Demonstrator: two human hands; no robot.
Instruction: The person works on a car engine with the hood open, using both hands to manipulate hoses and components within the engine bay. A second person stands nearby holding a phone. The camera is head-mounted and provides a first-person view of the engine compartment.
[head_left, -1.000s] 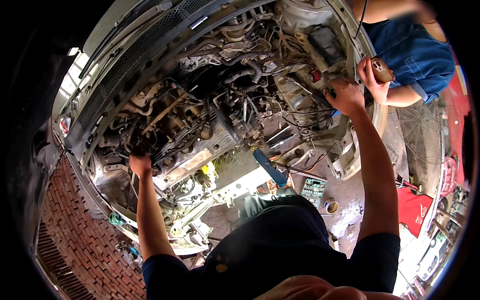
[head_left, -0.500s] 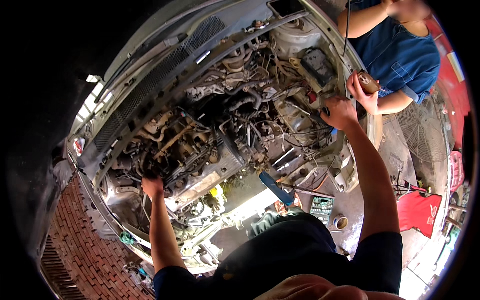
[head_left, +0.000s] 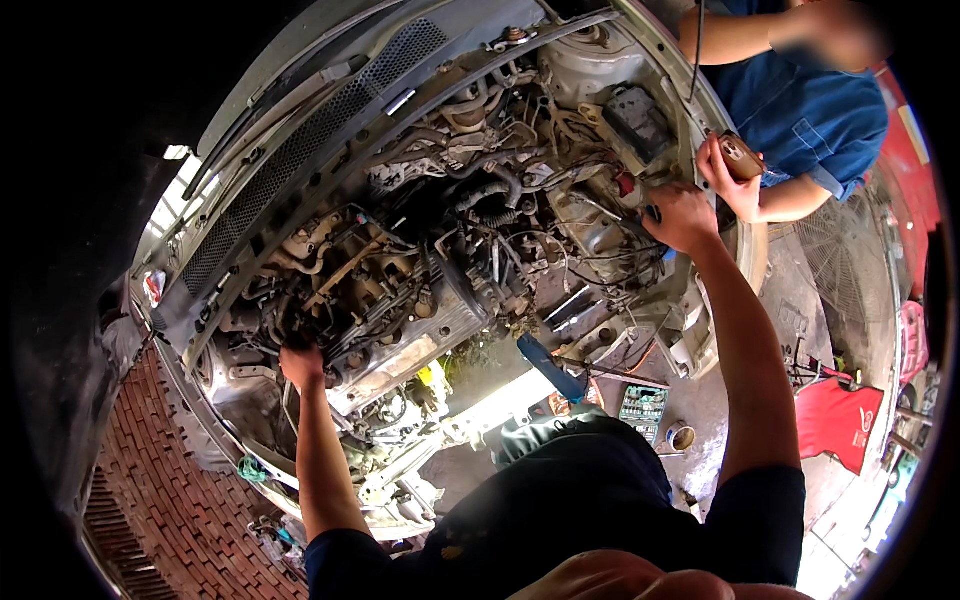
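My left hand (head_left: 303, 366) reaches down at the left end of the engine (head_left: 400, 365), beside dark hoses. Its fingertips are lost in shadow among the parts, so their grip is hidden. Across the engine bay, my right hand (head_left: 684, 220) is closed at the right inner edge, its fingers curled by a dark piece that I cannot make out. Near it lie loose wires and a black box (head_left: 638, 122). Something small and blue (head_left: 669, 255) shows just below the right hand.
At the upper right a co-worker in a blue shirt (head_left: 790, 110) holds a brown-cased phone (head_left: 741, 157) close to my right hand. A blue bar-shaped thing (head_left: 553, 368) rests across the car's front. A socket set (head_left: 642, 404) and a round tin (head_left: 681, 436) are on the floor.
The view has shifted slightly. Both my hands stay at nearly the same spots. The co-worker's upper body has shifted a little to the right.
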